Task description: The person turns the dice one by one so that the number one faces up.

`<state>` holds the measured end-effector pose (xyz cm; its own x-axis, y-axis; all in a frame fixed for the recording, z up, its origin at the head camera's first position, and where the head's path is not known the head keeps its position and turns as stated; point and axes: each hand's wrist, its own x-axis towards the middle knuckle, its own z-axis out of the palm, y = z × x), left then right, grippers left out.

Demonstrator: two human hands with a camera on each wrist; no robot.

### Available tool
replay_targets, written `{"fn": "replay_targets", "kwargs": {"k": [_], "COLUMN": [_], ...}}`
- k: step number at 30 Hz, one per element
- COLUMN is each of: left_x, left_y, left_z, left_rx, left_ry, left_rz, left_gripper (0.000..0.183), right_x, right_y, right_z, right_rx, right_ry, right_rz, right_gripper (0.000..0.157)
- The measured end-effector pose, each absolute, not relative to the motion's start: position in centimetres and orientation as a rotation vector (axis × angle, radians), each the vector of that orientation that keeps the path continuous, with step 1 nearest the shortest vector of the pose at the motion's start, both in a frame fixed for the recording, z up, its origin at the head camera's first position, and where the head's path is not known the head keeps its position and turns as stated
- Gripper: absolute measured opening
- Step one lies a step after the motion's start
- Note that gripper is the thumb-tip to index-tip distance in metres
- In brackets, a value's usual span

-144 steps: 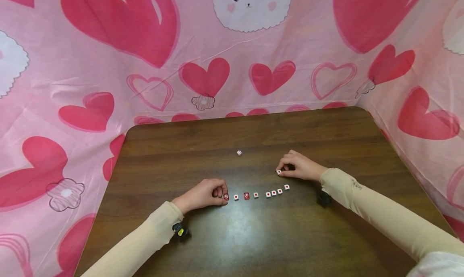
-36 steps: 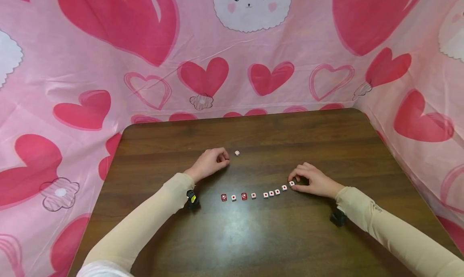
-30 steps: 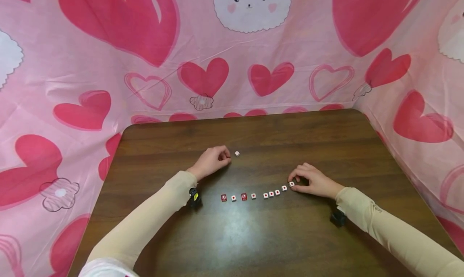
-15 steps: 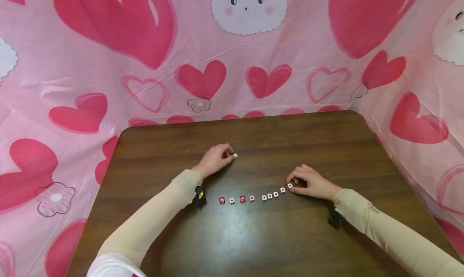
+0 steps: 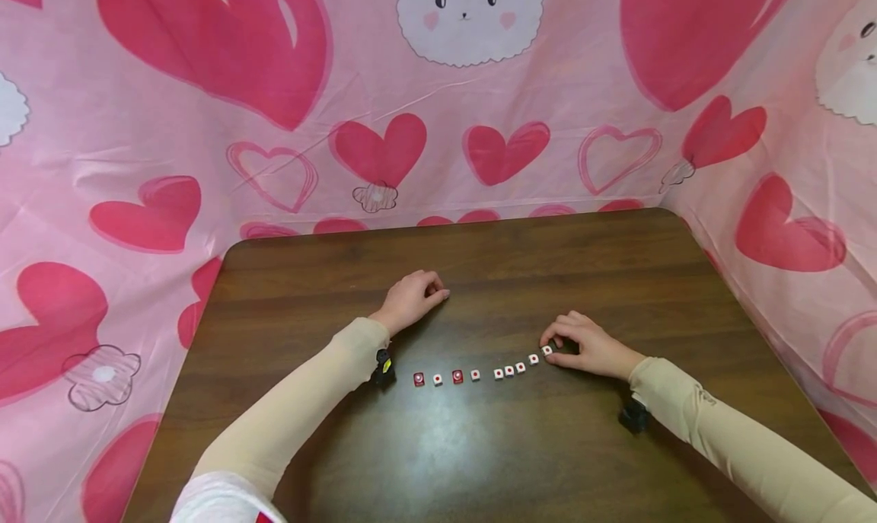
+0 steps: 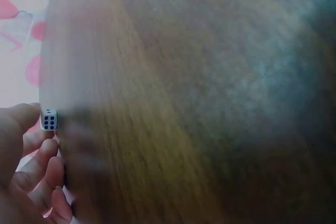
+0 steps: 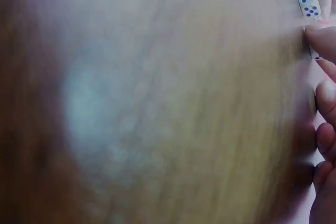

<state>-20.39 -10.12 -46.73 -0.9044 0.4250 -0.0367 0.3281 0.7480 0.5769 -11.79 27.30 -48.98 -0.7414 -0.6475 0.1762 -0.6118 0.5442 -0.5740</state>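
My left hand [image 5: 411,298] is at the middle of the table, left of centre. It pinches a white die [image 6: 49,120] with blue pips, seen in the left wrist view between thumb and fingers; the head view hides this die behind the fingertips. At the right end of a row of dice, my right hand [image 5: 585,342] holds another white die [image 5: 546,350], red dot up, between thumb and index finger. The nearest die of the row [image 5: 534,359] sits just left of it.
The row runs leftward with several white dice [image 5: 509,371] and two red ones, one red die [image 5: 457,376] inside the row and another red die [image 5: 419,379] at its left end. The brown wooden table [image 5: 438,462] is backed by pink heart-patterned cloth [image 5: 452,97].
The left hand left the red die at the row's left end, moved up the table and took the lone white die. The right hand brought its die down to the row's right end.
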Motion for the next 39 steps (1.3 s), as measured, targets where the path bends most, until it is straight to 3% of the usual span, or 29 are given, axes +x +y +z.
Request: {"fn": "replay_targets", "kwargs": {"k": [39], "left_x": [-20.3], "left_y": [-10.5], "left_z": [-46.4], "left_rx": [0.652], "left_ry": [2.683], "left_rz": [0.982], "left_gripper": [0.015], "right_x": [-11.9], "right_y": [27.2], "right_z": [-47.8], "right_rx": [-1.023], "right_ry": [2.65], "right_rz": [-0.93], "right_gripper": [0.021]}}
